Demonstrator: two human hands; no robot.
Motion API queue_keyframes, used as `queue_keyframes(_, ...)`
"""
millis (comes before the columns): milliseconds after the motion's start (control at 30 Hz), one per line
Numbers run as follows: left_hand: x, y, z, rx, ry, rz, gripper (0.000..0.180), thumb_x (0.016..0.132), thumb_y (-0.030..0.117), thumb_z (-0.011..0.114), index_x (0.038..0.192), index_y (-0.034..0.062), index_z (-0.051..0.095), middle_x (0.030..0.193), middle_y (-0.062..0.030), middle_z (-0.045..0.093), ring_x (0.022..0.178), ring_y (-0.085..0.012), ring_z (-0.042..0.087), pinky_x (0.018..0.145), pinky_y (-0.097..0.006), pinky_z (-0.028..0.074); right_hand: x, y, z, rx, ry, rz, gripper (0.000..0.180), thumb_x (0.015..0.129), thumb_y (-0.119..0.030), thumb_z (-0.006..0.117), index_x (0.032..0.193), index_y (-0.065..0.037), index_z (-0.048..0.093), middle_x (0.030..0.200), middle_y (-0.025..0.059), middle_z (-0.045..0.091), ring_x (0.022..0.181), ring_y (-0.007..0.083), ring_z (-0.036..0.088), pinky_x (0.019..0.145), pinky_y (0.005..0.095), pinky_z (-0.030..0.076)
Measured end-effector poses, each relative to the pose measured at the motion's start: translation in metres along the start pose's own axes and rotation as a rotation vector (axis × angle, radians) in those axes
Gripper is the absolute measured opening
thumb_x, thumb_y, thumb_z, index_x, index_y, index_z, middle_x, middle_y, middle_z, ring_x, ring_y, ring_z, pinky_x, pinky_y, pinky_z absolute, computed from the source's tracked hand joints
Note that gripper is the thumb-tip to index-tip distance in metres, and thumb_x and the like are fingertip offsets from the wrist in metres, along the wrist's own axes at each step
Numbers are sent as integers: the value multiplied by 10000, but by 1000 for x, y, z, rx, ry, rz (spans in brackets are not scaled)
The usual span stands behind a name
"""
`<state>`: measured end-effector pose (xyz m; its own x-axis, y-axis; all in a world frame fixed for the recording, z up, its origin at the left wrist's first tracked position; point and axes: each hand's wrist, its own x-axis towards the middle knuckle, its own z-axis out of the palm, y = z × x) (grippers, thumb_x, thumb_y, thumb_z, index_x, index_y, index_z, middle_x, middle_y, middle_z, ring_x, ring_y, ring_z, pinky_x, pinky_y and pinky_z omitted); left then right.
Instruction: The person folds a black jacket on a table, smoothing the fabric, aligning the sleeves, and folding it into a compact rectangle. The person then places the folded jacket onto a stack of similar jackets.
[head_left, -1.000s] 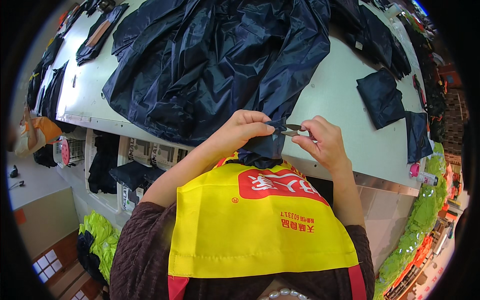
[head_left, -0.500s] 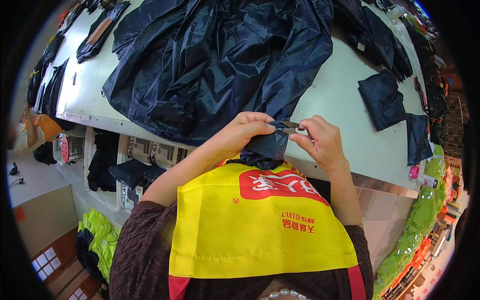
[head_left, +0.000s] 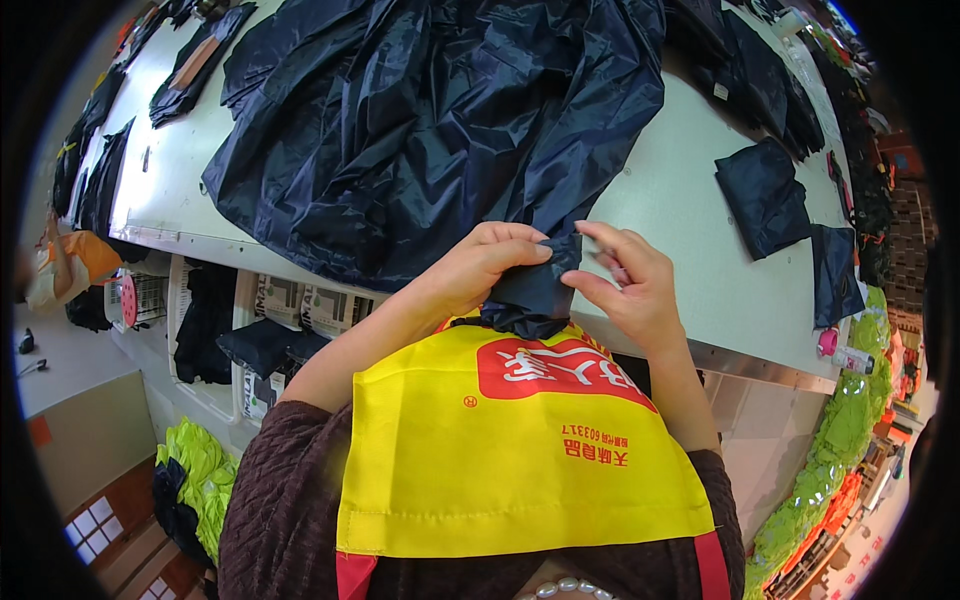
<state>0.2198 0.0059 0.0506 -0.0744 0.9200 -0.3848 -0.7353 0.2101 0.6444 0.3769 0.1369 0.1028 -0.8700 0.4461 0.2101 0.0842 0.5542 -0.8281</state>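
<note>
Dark navy fabric (head_left: pixel 430 130), a large shiny crumpled sheet, lies spread over the pale tabletop (head_left: pixel 690 210) and covers most of its middle; its near corner hangs over the tabletop's front edge, where both hands work on it. Far left of the fabric, flat dark pieces (head_left: pixel 195 65) lie along the tabletop's left end, and an orange bundle (head_left: pixel 65 265) sits below that end. Under the tabletop's front edge, left of the hands, open shelves (head_left: pixel 250 320) hold dark folded cloth and white boxes, and a bright lime-green heap (head_left: pixel 195 475) lies on the floor beneath them.

At the hanging corner of the fabric, the left hand (head_left: pixel 475 270) comes in from the lower left, its grip closed on a fold of the cloth, fingertips pinching the edge. Just right of it, touching the same fold, the right hand (head_left: pixel 625 290) has thumb and forefinger pinched together on the cloth edge, the other fingers spread loosely above. Between the two hands the cloth bunches into a small dark knot just above a yellow apron (head_left: pixel 500 450) with a red patch, worn over a brown knitted sleeve (head_left: pixel 280 490).

Right of the fabric, two small dark folded squares (head_left: pixel 765 195) lie apart on bare tabletop, and a small pink-capped item (head_left: pixel 830 345) sits at the tabletop's right front corner
</note>
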Motion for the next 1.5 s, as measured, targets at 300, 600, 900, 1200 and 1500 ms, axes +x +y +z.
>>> queue_keyframes(300, 1, 3, 4, 9, 54, -19, 108, 863, 103, 610, 901, 31, 681, 856, -73, 688, 740, -124, 665, 676, -191, 523, -8, 38, -2, 781, 91, 299, 60, 865, -94, 608, 842, -39, 600, 667, -53, 496, 554, 30, 398, 497, 184, 303)
queue_keyframes(600, -1, 6, 5, 19, 110, -36, 113, 860, 122, 627, 910, 42, 689, 859, -77, 693, 731, -141, 678, 654, -167, 521, -24, 44, -75, 507, -854, 107, 181, 784, -187, 700, 856, -36, 631, 638, -17, 543, 569, 67, 475, 529, 218, 358)
queue_keyframes(900, -1, 4, 7, 44, 70, -19, 139, 870, 103, 589, 940, 22, 678, 865, -90, 692, 728, -131, 674, 672, -194, 539, -17, 26, -22, -240, -78, 18, 328, 844, -355, 628, 860, -29, 597, 754, 99, 585, 589, 214, 566, 532, 282, 429)
queue_keyframes(1200, 0, 3, 5, 17, 32, -15, 144, 870, 103, 582, 938, 17, 674, 858, -97, 690, 729, -136, 676, 667, -206, 546, -16, 30, -14, -343, -44, -65, 363, 828, -400, 637, 815, -40, 595, 745, 92, 599, 595, 226, 588, 523, 297, 448)
queue_keyframes(1500, 2, 0, 4, 29, 41, -22, 157, 869, 113, 587, 948, 7, 672, 862, -103, 689, 725, -149, 678, 683, -217, 550, -13, 30, -15, -327, -74, -62, 360, 835, -391, 632, 804, -35, 592, 721, 95, 592, 586, 233, 566, 521, 301, 438)
